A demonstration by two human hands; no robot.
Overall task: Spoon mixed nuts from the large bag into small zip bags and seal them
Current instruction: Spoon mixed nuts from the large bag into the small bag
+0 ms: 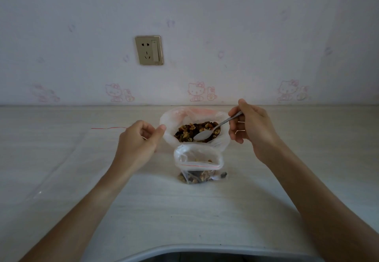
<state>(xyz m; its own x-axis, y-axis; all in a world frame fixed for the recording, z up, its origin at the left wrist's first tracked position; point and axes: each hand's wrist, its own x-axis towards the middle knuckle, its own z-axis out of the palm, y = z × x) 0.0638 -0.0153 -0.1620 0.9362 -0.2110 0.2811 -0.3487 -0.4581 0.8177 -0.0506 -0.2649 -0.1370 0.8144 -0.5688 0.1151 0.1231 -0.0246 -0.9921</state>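
The large white bag [221, 141] stands open at the table's middle, with mixed nuts [190, 131] showing inside. My right hand [251, 126] grips a metal spoon [205, 133] by its handle; the bowl lies on the nuts and looks bare. In front of the large bag stands a small zip bag [199, 164] with a red seal line, its mouth open and some nuts at its bottom. My left hand [137, 138] hangs just left of the large bag, fingers curled, thumb tip at the bag's rim. Whether it pinches the plastic I cannot tell.
A flat clear zip bag [67, 159] with a red seal line lies on the pale table at the left. The wall with a socket [149, 50] rises right behind the table. The table's front edge [184, 248] curves near my body.
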